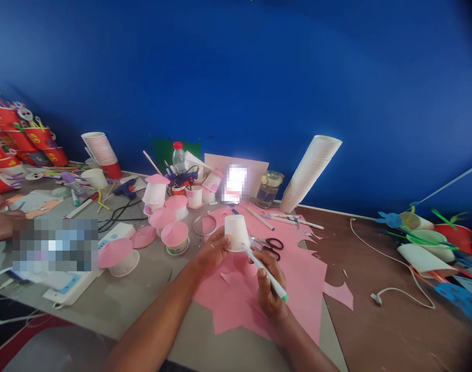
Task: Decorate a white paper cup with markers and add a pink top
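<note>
- Left hand (pixel 213 254) pinches an inverted white cup (pixel 235 230), held over pink paper (pixel 300 289).
- Right hand (pixel 269 299) grips a green-ended marker (pixel 274 283), its front end at the cup's rim.
- Scissors (pixel 274 244) lie nearby.

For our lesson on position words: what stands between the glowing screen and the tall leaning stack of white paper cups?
In the head view, a clear lidded jar stands there; a pink sheet shows behind its left side.
</note>
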A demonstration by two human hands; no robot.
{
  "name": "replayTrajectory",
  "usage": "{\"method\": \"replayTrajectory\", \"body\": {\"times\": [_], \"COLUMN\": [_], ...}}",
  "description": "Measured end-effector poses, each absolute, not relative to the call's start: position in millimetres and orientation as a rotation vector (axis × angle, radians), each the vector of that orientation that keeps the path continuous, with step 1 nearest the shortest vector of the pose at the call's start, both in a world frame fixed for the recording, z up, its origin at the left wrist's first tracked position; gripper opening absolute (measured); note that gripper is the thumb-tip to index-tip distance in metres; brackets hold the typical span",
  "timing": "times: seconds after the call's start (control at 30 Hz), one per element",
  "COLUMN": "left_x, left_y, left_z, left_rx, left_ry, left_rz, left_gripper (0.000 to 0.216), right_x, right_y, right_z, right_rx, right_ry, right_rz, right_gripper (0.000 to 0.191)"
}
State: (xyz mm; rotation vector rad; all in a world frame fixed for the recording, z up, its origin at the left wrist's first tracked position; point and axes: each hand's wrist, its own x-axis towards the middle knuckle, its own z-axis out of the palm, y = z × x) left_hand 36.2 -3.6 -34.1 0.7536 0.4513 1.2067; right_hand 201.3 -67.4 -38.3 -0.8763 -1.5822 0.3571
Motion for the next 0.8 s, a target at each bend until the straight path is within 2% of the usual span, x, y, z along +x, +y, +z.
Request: {"method": "replayTrajectory", "body": {"times": [0.8], "left_x": [35.3], "left_y": [-3.9], "left_z": [-34.1], "left_rx": [0.745], "left_ry": [0.451], "left_rz": [1.207], "left_gripper": [0.057], "right_x": [201.8], "right_y": [-68.7], "right_z": [-32.6], "right_rx": [-0.879], "right_ry": [-1.590], "right_rz": [0.325], "right_gripper": [0.028]}}
